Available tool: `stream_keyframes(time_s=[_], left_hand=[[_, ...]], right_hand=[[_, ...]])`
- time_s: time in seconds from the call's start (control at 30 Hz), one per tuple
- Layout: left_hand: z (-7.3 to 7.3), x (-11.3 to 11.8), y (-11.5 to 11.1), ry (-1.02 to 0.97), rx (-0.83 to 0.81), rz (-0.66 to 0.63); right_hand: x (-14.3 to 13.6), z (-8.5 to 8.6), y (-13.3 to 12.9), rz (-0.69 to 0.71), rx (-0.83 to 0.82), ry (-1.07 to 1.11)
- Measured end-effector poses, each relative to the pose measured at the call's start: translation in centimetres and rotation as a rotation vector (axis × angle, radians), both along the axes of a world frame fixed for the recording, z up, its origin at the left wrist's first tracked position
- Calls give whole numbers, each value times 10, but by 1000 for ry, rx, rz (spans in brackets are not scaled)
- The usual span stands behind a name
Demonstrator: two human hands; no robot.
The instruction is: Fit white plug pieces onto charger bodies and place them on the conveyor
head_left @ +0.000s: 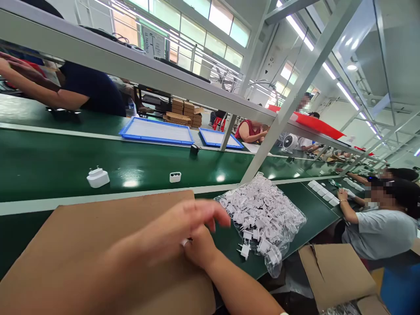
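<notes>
My left hand (193, 218), blurred by motion, reaches across to the right above my right hand. Its fingers are stretched out and bent down at the tips, with nothing visible in them. Below it, my right hand (201, 248) is closed on a small white plastic piece (185, 241), most of which the fingers hide. Both hands are over the right part of a brown cardboard sheet (108, 245). Just right of them, a clear plastic bag (275, 262) lies spread out under a heap of white two-pin plug pieces (262, 210). One loose plug piece (244, 250) lies at its near edge.
On the green conveyor belt (59, 162) are a white adapter (98, 177), a white part with dark openings (175, 176) and a black part (194, 149). A slanted metal post (278, 127) rises behind the heap. Co-workers sit across and at right (383, 227). An opened carton (337, 271) stands lower right.
</notes>
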State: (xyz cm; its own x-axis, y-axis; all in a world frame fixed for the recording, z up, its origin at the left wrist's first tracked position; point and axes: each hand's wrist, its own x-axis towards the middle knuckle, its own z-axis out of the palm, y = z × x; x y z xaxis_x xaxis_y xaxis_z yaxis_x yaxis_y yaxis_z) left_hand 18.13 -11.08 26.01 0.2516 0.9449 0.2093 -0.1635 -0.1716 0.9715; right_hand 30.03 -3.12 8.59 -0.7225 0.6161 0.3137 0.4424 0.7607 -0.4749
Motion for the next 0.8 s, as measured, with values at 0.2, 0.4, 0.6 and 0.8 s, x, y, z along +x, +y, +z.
stream_keyframes(time_s=[0.2, 0.4, 0.6, 0.8], left_hand=[[-54, -111, 127, 750, -144, 813], [-106, -159, 149, 1081, -205, 804], [-117, -141, 122, 1139, -219, 888], [-133, -84, 39, 1219, -57, 705]], right_hand=[[6, 5, 3, -14, -171, 53], [3, 15, 11, -139, -615, 484], [2, 32, 15, -173, -1155, 762], [4, 33, 12, -110, -1353, 771]])
